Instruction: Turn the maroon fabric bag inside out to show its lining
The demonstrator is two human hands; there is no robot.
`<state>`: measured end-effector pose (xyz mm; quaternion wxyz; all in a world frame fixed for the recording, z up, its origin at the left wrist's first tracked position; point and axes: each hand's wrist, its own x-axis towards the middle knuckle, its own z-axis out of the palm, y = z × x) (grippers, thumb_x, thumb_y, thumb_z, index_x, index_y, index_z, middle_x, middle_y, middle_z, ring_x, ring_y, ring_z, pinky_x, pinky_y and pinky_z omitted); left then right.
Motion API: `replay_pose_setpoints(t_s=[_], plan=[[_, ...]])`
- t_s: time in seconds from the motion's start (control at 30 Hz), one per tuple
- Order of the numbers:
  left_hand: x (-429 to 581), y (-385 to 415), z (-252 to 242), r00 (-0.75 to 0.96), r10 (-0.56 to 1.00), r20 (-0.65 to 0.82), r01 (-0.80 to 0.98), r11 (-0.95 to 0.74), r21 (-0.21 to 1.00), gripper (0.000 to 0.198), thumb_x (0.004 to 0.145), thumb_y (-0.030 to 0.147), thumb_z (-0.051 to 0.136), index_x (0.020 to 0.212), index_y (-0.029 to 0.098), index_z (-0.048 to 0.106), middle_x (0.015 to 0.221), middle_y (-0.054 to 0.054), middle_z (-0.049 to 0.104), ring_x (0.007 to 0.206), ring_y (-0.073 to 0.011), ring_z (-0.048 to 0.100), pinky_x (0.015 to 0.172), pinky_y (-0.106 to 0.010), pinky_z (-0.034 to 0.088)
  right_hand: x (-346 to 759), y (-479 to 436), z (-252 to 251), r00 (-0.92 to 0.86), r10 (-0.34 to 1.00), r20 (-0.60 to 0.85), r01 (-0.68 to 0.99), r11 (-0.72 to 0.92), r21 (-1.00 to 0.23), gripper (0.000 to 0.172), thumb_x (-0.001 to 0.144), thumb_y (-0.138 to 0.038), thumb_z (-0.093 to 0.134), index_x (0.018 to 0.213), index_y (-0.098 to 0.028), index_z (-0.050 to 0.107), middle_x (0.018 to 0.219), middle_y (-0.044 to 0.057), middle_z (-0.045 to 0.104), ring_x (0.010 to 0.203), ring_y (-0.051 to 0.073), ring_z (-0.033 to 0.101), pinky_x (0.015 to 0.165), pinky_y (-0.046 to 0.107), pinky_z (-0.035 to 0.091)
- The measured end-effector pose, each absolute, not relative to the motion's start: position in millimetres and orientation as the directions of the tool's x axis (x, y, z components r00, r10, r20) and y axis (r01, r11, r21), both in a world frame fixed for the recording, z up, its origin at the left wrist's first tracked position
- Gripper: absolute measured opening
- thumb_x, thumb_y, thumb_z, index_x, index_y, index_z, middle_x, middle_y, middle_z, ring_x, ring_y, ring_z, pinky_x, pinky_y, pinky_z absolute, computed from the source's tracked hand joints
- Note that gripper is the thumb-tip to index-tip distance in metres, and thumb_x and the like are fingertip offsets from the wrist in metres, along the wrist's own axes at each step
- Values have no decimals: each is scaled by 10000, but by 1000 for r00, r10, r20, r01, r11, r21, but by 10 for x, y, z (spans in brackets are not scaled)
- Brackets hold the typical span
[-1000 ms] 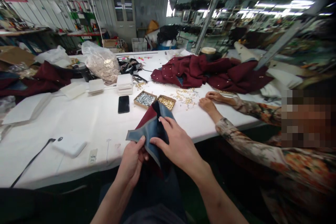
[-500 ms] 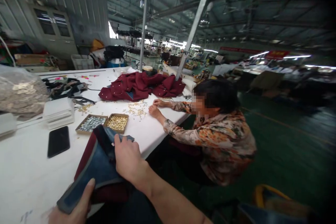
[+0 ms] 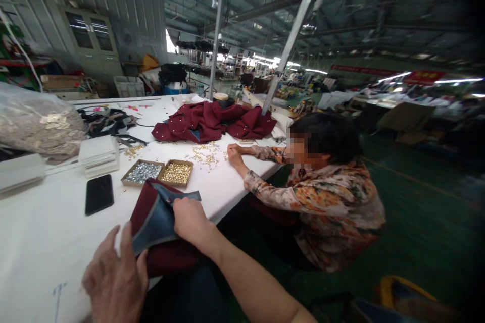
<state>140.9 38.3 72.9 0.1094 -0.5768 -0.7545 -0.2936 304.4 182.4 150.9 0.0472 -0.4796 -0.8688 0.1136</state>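
A blue denim and maroon fabric piece [image 3: 161, 222] hangs over the table's front edge. My right hand [image 3: 191, 218] is closed on its upper right part, knuckles up. At its left edge, my left hand [image 3: 119, 267] has its fingers spread, with the thumb near the cloth; whether it touches the fabric is unclear. Just beyond the piece sit a tray of silver studs [image 3: 143, 172] and a tray of gold studs [image 3: 176, 172], side by side. Loose gold studs [image 3: 207, 155] are scattered behind them.
On the white table [image 3: 49, 232] are a black phone [image 3: 99, 194], stacked white cards [image 3: 99, 154], a clear bag of small parts [image 3: 41, 123] and a maroon fabric heap [image 3: 208, 121]. A person in a floral top [image 3: 322, 194] sits at the right, both hands near the studs.
My left hand has come off the denim's lower left end and spread its fingers. The fabric's left end no longer extends toward the lower left. The view has shifted slightly left.
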Motion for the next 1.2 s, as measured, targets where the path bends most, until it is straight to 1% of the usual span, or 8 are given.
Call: replay_pose_setpoints(t_s=[0.07,0.17,0.27,0.43,0.67,0.87,1.03,1.2], plan=[[1526,364,803,-131,884,449,957,-6,291,601,1034,147,471,1621,218,577,1654,-196,598,1482,-414,569,1202,-620,426,3095,1842,1486,-521,853,-28,819,490,-298,248,896,-131,685,1126,-113,778,1067,199,818,996,350,821,858,389,633],[1669,381,1013,-27,984,176,901,-52,431,503,1021,107,390,1345,176,769,1368,-188,768,1277,-349,699,1138,-501,493,3185,1907,1425,-506,863,5,765,451,-459,165,976,-184,635,1029,-139,785,1062,173,824,1024,304,798,902,349,576],[1750,498,1257,-132,991,-24,768,118,629,554,1142,374,306,1534,146,624,1316,-230,787,1197,-358,762,1062,-460,521,3275,2043,1303,-562,827,3,563,386,-730,170,960,-255,630,947,-158,769,960,89,813,930,258,756,825,308,531],[1757,751,1427,-340,934,-108,753,340,563,950,1019,841,420,1558,74,574,1155,-322,797,1082,-471,790,974,-483,532,3363,2080,1152,-622,774,-114,178,-3,-984,300,877,-448,739,951,-158,719,798,-5,716,701,183,620,658,268,460],[1652,815,1191,-289,951,-115,837,309,452,941,1008,872,361,1519,122,610,1197,-336,786,1107,-531,779,942,-560,562,3461,2011,1142,-493,868,-61,234,65,-970,305,914,-431,711,1019,-152,780,875,36,773,758,210,672,713,302,518],[1524,889,1146,-365,923,-123,838,383,389,801,998,729,571,1461,76,572,1155,-320,796,1083,-488,793,921,-501,569,3539,1996,1320,-393,905,161,464,347,-815,366,969,-247,627,1270,-200,830,1221,92,838,1143,283,770,1060,396,554],[1602,1086,1136,-395,908,-136,841,417,345,534,970,348,614,1382,8,610,1164,-353,778,1106,-469,788,948,-495,569,3477,1861,1434,-379,913,154,592,367,-718,396,1021,-205,589,1357,-191,798,1237,131,833,1188,320,777,1059,412,566],[1584,1071,1383,-269,955,-126,854,297,427,422,835,147,644,1253,114,692,1106,-246,813,1017,-393,795,853,-411,538,3444,1747,1550,-341,933,113,825,355,-440,443,1084,-234,541,1490,-247,716,1064,170,827,1008,367,808,879,439,573]])
